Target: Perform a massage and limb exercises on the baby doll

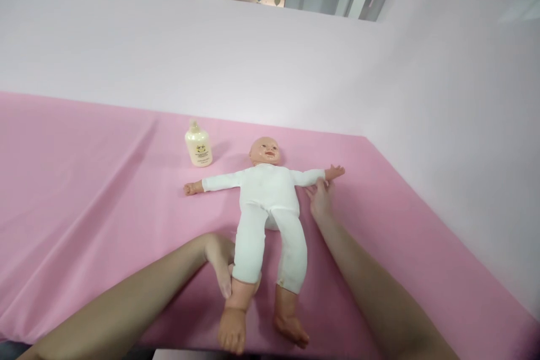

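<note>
nearest to the camera are the two bare feet of the doll (268,191), at the near edge of the pink cloth (84,191), with the person's two forearms coming in from both sides. the left hand (221,261) is closed around the doll's lower leg on the left, just above the ankle, with the thumb lying along the hem of the white suit. the right hand (320,199) reaches to the doll's arm on the right, and its fingertips touch the sleeve near the wrist; i cannot tell if it pinches the sleeve or only rests on it.

as i judge it, the work is at an early point: the doll lies flat on its back in the middle of the cloth, head to the far side, arms spread wide, and the white suit covers the body and legs completely. the bottle (198,146) stands upright, far and left of the head, near it but not touching, and no hand is on it.

the doll has a soft white cloth body, while the head, hands and feet look like hard plastic in a tan colour. there is a small dark mark low on the right leg.
</note>
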Tool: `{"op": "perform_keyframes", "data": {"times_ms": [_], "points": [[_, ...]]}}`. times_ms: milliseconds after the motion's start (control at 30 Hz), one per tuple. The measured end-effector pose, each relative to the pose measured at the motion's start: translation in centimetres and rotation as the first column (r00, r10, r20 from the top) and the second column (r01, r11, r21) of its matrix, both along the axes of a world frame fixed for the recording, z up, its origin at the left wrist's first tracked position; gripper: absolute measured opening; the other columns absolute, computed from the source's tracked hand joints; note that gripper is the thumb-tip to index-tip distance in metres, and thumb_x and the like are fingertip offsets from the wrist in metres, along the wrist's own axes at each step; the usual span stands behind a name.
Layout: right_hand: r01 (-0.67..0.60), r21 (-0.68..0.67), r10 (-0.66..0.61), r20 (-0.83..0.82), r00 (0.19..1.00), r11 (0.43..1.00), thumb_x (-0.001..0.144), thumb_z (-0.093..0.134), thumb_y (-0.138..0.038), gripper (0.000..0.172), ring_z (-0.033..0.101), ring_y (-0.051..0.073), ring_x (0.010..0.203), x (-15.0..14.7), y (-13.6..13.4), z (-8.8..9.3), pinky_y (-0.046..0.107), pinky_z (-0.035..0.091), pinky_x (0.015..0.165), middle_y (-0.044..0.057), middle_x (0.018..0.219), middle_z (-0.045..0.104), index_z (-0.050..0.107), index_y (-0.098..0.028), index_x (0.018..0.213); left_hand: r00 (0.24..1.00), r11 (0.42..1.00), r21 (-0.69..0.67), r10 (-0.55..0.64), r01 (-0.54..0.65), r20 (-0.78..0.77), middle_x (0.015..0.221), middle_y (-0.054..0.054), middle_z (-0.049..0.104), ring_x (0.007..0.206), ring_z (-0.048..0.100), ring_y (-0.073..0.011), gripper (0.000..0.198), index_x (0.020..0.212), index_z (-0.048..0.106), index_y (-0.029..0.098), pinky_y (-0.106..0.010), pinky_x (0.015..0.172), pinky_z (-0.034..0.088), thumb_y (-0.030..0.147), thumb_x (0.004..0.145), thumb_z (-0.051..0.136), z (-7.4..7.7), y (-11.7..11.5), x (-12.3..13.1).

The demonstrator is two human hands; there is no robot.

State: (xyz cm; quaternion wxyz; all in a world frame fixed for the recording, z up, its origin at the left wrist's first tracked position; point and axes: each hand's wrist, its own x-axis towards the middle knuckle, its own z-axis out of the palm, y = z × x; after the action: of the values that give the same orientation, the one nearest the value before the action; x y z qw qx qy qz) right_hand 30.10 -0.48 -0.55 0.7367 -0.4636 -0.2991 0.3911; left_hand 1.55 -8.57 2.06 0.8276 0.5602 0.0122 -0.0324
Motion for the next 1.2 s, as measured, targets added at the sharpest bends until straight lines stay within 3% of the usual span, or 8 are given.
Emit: {"op": "perform_keyframes", "data": {"times_ms": [100, 300, 467, 567, 700, 867, 1033, 1200], "points": [[-0.024, 0.129, -0.002, 0.195, 0.981, 0.991, 0.088, 0.063, -0.041, 0.062, 0.052, 0.024, 0.137, -0.7, -0.4, 0.4, 0.045, 0.058, 0.099, 0.008, 0.157, 0.04, 0.036, -0.036, 0.144, 0.98, 0.98, -0.104, -0.155, 0.168, 0.122, 0.071, -0.01, 0.068, 0.066, 0.067, -0.0302, 0.051, 0.089, 0.069, 0.018, -0.048, 0.071, 0.058, 0.056, 0.058, 0.082, -0.9, 0.9, 0.1], [-0.239, 0.262, 0.064, 0.538, 0.841, 0.935, 0.09, 0.066, -0.046, 0.058, 0.052, 0.025, 0.138, -2.1, -1.5, 0.3, 0.047, 0.044, 0.116, 0.01, 0.153, 0.049, 0.048, -0.028, 0.141, 0.911, 0.881, -0.379, 0.371, -0.284, 0.179, 0.06, -0.001, 0.053, 0.069, 0.055, -0.0222, 0.055, 0.079, 0.055, 0.02, -0.052, 0.086, 0.053, 0.074, 0.069, 0.06, -2.8, 2.2, -0.5], [-0.428, 0.162, 0.093, 0.852, 0.515, 0.889, 0.093, 0.063, -0.043, 0.035, 0.053, 0.026, 0.137, -2.5, -2.5, 0.8, 0.054, 0.034, 0.123, 0.003, 0.136, 0.065, 0.066, -0.033, 0.126, 0.842, 0.75, -0.488, 0.537, -0.447, 0.055, 0.064, 0.001, 0.05, 0.071, 0.051, -0.0195, 0.049, 0.083, 0.056, 0.016, -0.045, 0.087, 0.05, 0.064, 0.075, 0.061, -2.2, 2.7, -0.2], [-0.466, 0.16, 0.062, 0.903, 0.426, 0.87, 0.095, 0.058, -0.041, 0.034, 0.052, 0.026, 0.137, -2.5, -2.5, 1.2, 0.055, 0.035, 0.122, 0.002, 0.138, 0.064, 0.065, -0.033, 0.128, 0.803, 0.685, -0.52, 0.596, -0.51, -0.003, 0.066, 0.0, 0.051, 0.069, 0.049, -0.0178, 0.045, 0.083, 0.058, 0.015, -0.04, 0.082, 0.05, 0.06, 0.077, 0.062, -1.8, 2.5, 0.1], [-0.434, 0.193, 0.045, 0.875, 0.481, 0.88, 0.095, 0.059, -0.038, 0.035, 0.054, 0.026, 0.135, -2.5, -2.4, 0.9, 0.054, 0.036, 0.121, 0.003, 0.137, 0.064, 0.064, -0.032, 0.129, 0.806, 0.686, -0.515, 0.592, -0.514, -0.016, 0.066, 0.0, 0.05, 0.067, 0.047, -0.0171, 0.045, 0.083, 0.058, 0.015, -0.039, 0.079, 0.049, 0.06, 0.077, 0.062, -1.8, 2.4, 0.1], [-0.336, 0.19, 0.127, 0.673, 0.729, 0.922, 0.093, 0.063, -0.042, 0.047, 0.056, 0.025, 0.133, -2.5, -2.0, 0.2, 0.051, 0.041, 0.118, 0.008, 0.143, 0.059, 0.055, -0.028, 0.136, 0.891, 0.82, -0.431, 0.447, -0.376, 0.075, 0.067, -0.001, 0.053, 0.065, 0.047, -0.0174, 0.048, 0.085, 0.057, 0.016, -0.045, 0.081, 0.05, 0.063, 0.074, 0.059, -2.3, 2.1, -0.1], [-0.177, 0.228, 0.073, 0.404, 0.912, 0.957, 0.09, 0.064, -0.047, 0.056, 0.054, 0.024, 0.135, -1.8, -0.9, 0.4, 0.045, 0.048, 0.111, 0.01, 0.153, 0.048, 0.047, -0.028, 0.139, 0.992, 0.97, -0.24, 0.064, -0.036, 0.112, 0.071, -0.005, 0.063, 0.064, 0.056, -0.0222, 0.053, 0.089, 0.059, 0.019, -0.051, 0.082, 0.053, 0.06, 0.059, 0.073, -2.7, 1.5, -0.2], [-0.021, 0.06, 0.013, 0.121, 0.993, 0.998, 0.089, 0.06, -0.049, 0.053, 0.059, 0.023, 0.128, 0.0, 0.5, -0.8, 0.048, 0.056, 0.1, 0.007, 0.148, 0.051, 0.043, -0.033, 0.137, 0.962, 0.961, -0.074, -0.27, 0.267, -0.032, 0.079, -0.01, 0.067, 0.078, 0.068, -0.0336, 0.045, 0.096, 0.07, 0.018, -0.049, 0.079, 0.055, 0.042, 0.06, 0.083, -1.3, 1.1, 0.0]]}}
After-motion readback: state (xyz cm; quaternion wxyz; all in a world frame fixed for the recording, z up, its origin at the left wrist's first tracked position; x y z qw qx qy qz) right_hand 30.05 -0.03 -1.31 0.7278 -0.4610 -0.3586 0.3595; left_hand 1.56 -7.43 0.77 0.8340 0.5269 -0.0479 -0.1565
